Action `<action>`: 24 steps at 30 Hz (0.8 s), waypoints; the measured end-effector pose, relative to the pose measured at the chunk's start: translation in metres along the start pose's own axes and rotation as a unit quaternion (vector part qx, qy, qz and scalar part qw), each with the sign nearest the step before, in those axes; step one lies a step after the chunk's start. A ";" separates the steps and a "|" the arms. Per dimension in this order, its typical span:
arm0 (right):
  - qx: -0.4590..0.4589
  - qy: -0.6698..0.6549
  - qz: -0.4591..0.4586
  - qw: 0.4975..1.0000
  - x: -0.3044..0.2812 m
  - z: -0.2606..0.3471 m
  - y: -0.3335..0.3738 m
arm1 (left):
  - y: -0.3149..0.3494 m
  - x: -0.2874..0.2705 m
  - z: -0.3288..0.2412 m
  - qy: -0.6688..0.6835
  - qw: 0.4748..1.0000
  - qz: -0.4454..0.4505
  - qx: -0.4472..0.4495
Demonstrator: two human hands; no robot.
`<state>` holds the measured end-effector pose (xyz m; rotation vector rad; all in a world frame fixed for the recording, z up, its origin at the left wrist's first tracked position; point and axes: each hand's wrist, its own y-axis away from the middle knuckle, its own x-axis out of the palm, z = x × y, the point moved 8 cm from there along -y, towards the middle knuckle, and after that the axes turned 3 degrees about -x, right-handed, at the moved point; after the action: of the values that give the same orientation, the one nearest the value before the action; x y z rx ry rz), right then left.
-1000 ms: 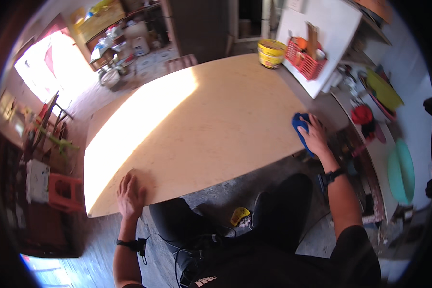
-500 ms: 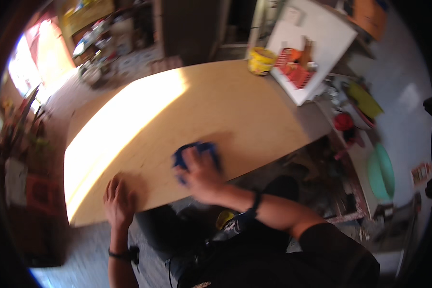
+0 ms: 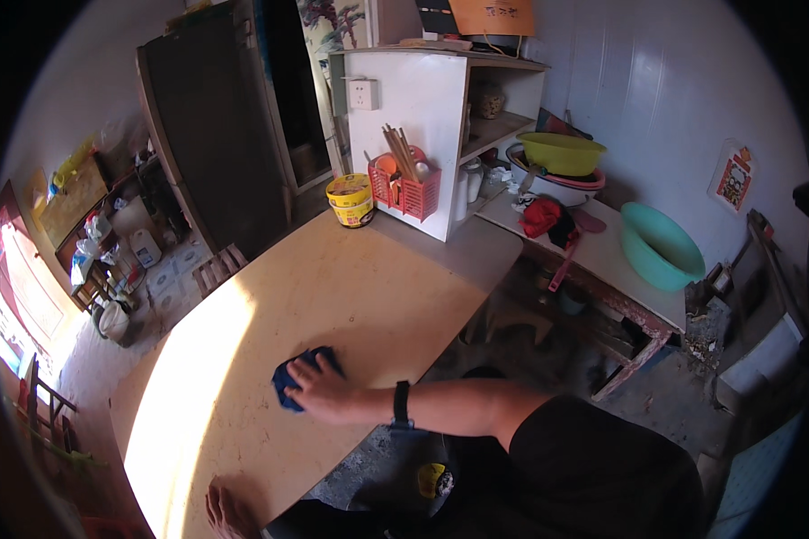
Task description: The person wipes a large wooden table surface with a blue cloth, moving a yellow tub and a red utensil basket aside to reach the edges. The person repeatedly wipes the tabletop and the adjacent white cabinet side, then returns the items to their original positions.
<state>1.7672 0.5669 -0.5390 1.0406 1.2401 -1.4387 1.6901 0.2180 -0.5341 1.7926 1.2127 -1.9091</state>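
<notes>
A dark blue cloth [image 3: 286,384] lies bunched on the light wooden tabletop [image 3: 368,296]. My right hand [image 3: 325,392] presses down on it, fingers spread over the top, with the arm reaching in from the right and a black band at the wrist. Lower left, my left hand [image 3: 228,514] rests on the tabletop near its front edge. Its fingers are stretched out and hold nothing; the picture's lower rim cuts off the wrist.
At the table's far end stand yellow tubs [image 3: 351,199] beside a white cabinet [image 3: 413,99] carrying a red basket [image 3: 406,190] of chopsticks. To the right, a side table [image 3: 634,274] bears a green basin [image 3: 661,247]. A dark stool [image 3: 382,463] sits below the front edge.
The view has swung right and lifted, bringing in more of the cabinet and side table. My right hand and the cloth have slid closer to the sunlit patch. My left hand stays on the tabletop.
</notes>
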 end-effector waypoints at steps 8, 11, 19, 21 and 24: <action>0.197 0.007 -0.062 0.978 -0.044 -0.233 0.032 | -0.004 0.006 0.002 0.014 1.000 -0.013 -0.005; 0.227 0.039 -0.079 0.970 -0.045 -0.269 0.015 | -0.003 0.008 0.008 0.014 1.000 -0.011 -0.026; 0.186 -0.002 -0.120 0.975 -0.031 -0.200 -0.015 | 0.000 0.019 0.016 0.044 0.997 -0.065 0.010; 0.132 -0.046 -0.107 0.984 -0.020 -0.155 -0.020 | 0.000 0.021 0.018 0.045 0.997 -0.054 0.007; -0.023 -0.101 -0.184 0.977 -0.017 -0.062 -0.017 | 0.000 0.015 0.013 0.043 0.998 -0.041 0.000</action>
<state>1.7555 0.6316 -0.5272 0.6335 1.3543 -1.7401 1.6779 0.2142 -0.5490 1.8711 1.3332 -1.8926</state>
